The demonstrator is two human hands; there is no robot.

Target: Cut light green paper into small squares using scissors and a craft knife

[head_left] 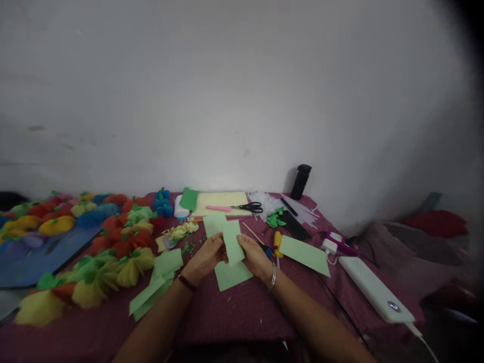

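Observation:
Between my two hands, above the middle of the table, I hold a light green foam sheet piece, a narrow upright rectangle. My left hand has its fingers closed at the piece's left edge. Thumb and fingers of my right hand pinch its right edge. Another light green piece shows just behind my left fingers; whether I hold it too I cannot tell. Under my hands a further light green sheet lies on the cloth. More light green pieces lie overlapping to the left of my left forearm.
Scissors rest on pale yellow sheets at the back. Many colourful pumpkin-like shapes crowd the left. On the right are a yellow-handled tool, a green sheet, a white power bank with cables, and a black bottle.

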